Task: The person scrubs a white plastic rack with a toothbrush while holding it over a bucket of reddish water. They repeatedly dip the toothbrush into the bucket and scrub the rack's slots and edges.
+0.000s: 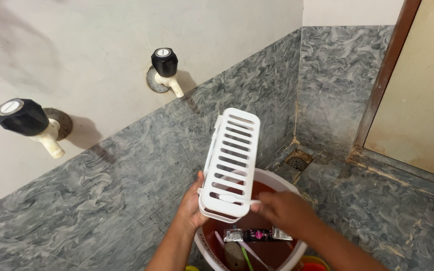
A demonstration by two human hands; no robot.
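A white slotted plastic rack (231, 160) is held upright over a brown bucket with a white rim (282, 181). My left hand (191, 207) grips the rack's lower left edge from behind. My right hand (286, 211) is closed at the rack's lower right edge, holding a thin white piece (237, 198) against it. Inside the bucket lie small sachets (257, 234), a grey lump (233, 255) and thin sticks.
Two wall taps with black knobs, one (166, 70) above the rack and one (26, 123) at far left. A floor drain (296, 161) sits in the corner behind the bucket. A door (418, 85) stands at right. Grey marbled tiles cover the floor and lower wall.
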